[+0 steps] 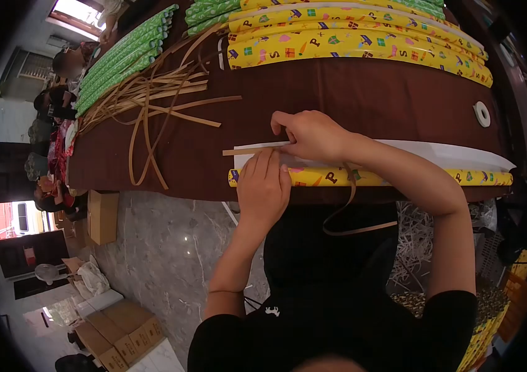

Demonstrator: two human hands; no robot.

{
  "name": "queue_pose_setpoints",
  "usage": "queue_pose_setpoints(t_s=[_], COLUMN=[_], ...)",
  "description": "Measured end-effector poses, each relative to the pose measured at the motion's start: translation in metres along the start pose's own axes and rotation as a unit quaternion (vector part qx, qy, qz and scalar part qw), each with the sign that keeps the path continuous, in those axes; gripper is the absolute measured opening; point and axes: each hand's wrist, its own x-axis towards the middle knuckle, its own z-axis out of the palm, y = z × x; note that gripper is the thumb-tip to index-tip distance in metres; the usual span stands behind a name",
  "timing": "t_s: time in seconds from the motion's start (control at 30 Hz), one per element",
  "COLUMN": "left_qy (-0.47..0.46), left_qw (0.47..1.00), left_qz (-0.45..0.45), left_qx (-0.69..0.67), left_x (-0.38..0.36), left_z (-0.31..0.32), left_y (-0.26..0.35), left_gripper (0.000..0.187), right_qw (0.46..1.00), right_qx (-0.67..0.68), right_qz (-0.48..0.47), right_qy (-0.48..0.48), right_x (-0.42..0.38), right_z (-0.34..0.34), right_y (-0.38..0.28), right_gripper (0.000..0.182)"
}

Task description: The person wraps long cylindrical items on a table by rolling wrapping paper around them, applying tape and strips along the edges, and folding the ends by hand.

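Observation:
A partly unrolled sheet of yellow patterned wrapping paper (pixel 313 177) lies along the table's near edge, its white underside (pixel 424 152) facing up. A flat tan strip (pixel 241 152) rests across the white side, and its left end sticks out past the paper. My left hand (pixel 263 183) lies on the yellow roll, fingers stretched flat over the paper and reaching the strip. Just right of it, my right hand (pixel 316 133) touches the strip with a lower fingertip, another finger bent and apart. A loose brown strip (pixel 344 211) hangs off the near edge below my right forearm.
Several yellow rolls (pixel 350 46) lie at the back of the brown-covered table (pixel 362 93). Green rolls (pixel 133 62) and a tangle of tan strips (pixel 158 99) are at left. A white tape roll (pixel 482 115) sits at right. Cardboard boxes (pixel 120 335) stand on the floor.

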Motion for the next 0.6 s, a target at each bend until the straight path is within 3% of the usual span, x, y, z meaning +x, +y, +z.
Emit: queue_pose_setpoints(t_s=[0.27, 0.47, 0.53, 0.6], left_qy=[-0.015, -0.001, -0.006, -0.007], left_qw=[1.000, 1.000, 0.999, 0.999], left_qz=[-0.008, -0.010, -0.016, -0.017], left_qx=[0.024, 0.025, 0.031, 0.032], left_x=[0.000, -0.001, -0.001, -0.001], left_z=[0.002, 0.004, 0.002, 0.002], left_y=[0.000, 0.000, 0.001, 0.001], left_gripper=[0.027, 0.028, 0.029, 0.029], right_qw=[0.995, 0.988, 0.993, 0.982], right_qx=[0.077, -0.036, 0.110, 0.164], right_qz=[-0.042, -0.144, 0.023, 0.086], right_qy=[-0.047, 0.036, -0.021, -0.029], right_x=[-0.008, -0.024, -0.039, -0.057], right_z=[-0.011, -0.020, -0.031, -0.041], right_y=[0.016, 0.011, 0.002, 0.004], right_gripper=[0.032, 0.028, 0.025, 0.021])
